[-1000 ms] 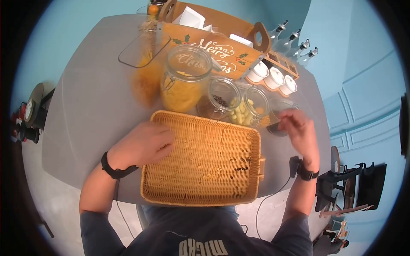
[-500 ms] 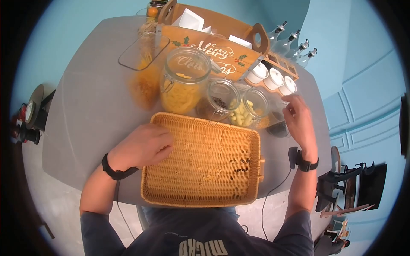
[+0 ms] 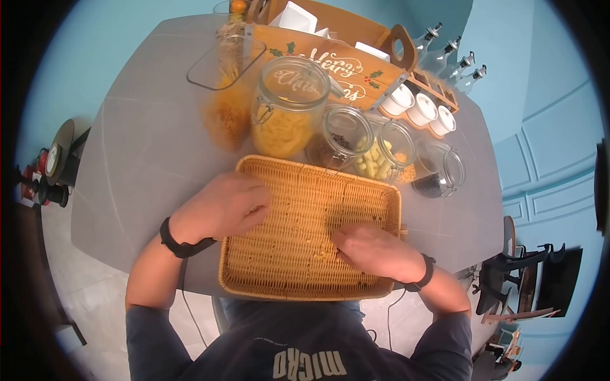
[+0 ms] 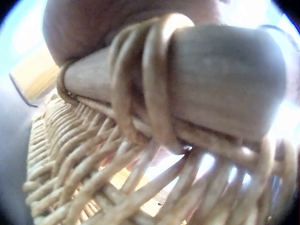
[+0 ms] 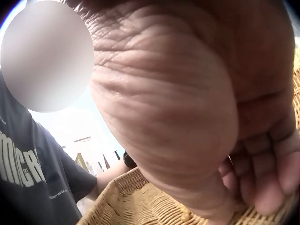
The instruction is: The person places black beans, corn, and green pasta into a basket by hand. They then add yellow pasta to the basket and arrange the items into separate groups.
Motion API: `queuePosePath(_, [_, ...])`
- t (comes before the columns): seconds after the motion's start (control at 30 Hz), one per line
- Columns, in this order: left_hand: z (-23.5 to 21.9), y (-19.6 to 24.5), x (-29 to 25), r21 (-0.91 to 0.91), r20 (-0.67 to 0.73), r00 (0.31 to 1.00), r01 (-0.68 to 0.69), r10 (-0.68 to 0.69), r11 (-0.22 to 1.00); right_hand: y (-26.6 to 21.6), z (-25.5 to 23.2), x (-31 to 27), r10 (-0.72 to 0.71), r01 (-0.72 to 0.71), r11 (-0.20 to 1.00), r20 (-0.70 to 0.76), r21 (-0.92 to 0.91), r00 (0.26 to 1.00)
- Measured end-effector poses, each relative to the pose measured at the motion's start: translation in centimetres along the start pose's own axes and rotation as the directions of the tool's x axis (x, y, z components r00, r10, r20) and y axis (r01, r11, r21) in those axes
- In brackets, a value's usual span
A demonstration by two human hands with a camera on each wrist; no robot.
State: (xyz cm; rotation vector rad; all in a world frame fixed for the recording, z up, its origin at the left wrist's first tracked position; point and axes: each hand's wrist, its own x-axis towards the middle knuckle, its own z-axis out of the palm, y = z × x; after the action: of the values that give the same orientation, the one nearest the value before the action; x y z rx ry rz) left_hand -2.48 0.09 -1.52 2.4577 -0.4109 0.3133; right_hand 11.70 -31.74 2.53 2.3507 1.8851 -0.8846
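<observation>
A shallow wicker basket (image 3: 305,289) is at the table's near edge. My left hand (image 3: 225,206) grips its left side; the left wrist view shows a wooden handle (image 4: 220,79) bound with cane close up, with part of the hand (image 4: 93,28) behind it. My right hand (image 3: 372,251) reaches down into the basket's right half. Its fingers (image 5: 267,187) point down at the woven floor, thumb tip out of sight, and I cannot tell whether they pinch anything. Small yellow bits (image 3: 322,254) lie on the basket floor by the right fingertips.
Behind the basket stand glass jars of pasta (image 3: 283,130), dark bits (image 3: 340,143) and pale yellow pieces (image 3: 375,159). A jar with black contents (image 3: 432,184) leans at the right. Further back are a wooden crate (image 3: 324,63), white lidded pots (image 3: 422,111) and glass bottles (image 3: 448,57).
My right hand has come away from the jar with black contents, moving left and toward me into the basket. My left hand keeps its grip. The whole head view has shifted slightly.
</observation>
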Motion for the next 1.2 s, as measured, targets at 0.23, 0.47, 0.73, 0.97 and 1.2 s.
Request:
queuePosePath(0.23, [0.0, 0.0, -0.1, -0.001, 0.0, 1.0, 0.002, -0.002, 1.0, -0.1, 0.7, -0.5, -0.016, 0.017, 1.0, -0.04, 0.017, 0.999])
queuePosePath(0.47, [0.0, 0.0, 0.0, 0.003, 0.028, 0.999, 0.016, -0.016, 1.0, -1.5, 0.5, -1.1, 0.02, -0.02, 1.0, -0.016, -0.016, 1.0])
queuePosePath(0.73, [0.0, 0.0, -0.1, 0.017, 0.017, 1.0, 0.007, -0.007, 1.0, -2.1, 1.3, -1.5, -0.055, 0.043, 0.994, -0.121, -0.098, 0.991])
queuePosePath(0.97, [-0.2, 0.0, -0.1, 0.011, 0.031, 1.0, 0.001, -0.002, 1.0, -2.5, 1.8, -1.4, -0.129, 0.109, 0.984, -0.141, -0.142, 0.982])
queuePosePath(1.2, [-0.1, -0.2, -0.3, 0.022, 0.033, 0.999, 0.005, -0.006, 1.0, -2.4, 1.7, -1.0, -0.089, 0.076, 0.988, -0.094, -0.133, 0.992])
